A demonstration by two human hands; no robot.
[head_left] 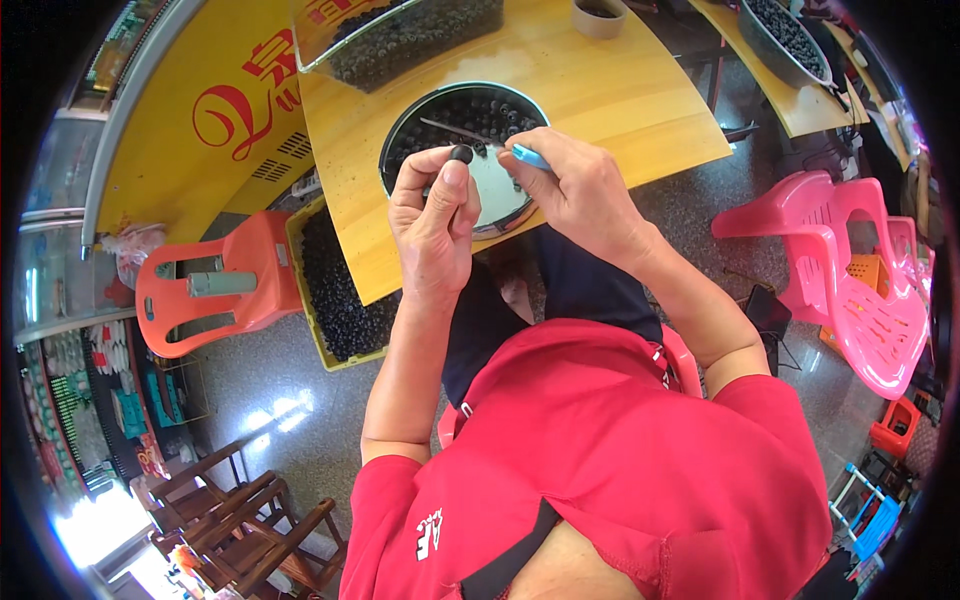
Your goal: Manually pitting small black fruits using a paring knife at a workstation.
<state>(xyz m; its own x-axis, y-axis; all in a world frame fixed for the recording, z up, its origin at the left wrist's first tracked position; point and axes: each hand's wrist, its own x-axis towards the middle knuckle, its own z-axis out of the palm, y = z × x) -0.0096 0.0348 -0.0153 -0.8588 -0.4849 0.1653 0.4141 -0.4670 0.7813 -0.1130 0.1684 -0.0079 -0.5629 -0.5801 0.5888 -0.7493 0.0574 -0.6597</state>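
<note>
My left hand (pixel 432 218) pinches a small dark round seed (pixel 461 154) between thumb and fingertips, held over a round metal pan (pixel 400 128). The pan holds several dark seeds at its far side and pale liquid near me. My right hand (pixel 577 185) grips a small tool with a blue handle (pixel 530 157), its tip close to the seed. The pan sits on a wooden table (pixel 620 95).
A clear tray of dark seeds (pixel 400 35) lies beyond the pan. A yellow crate of dark seeds (pixel 335 290) stands on the floor at left beside an orange plastic stool (pixel 215 285). Pink plastic chairs (pixel 850 280) stand at right. Another seed tray (pixel 785 35) rests on a second table.
</note>
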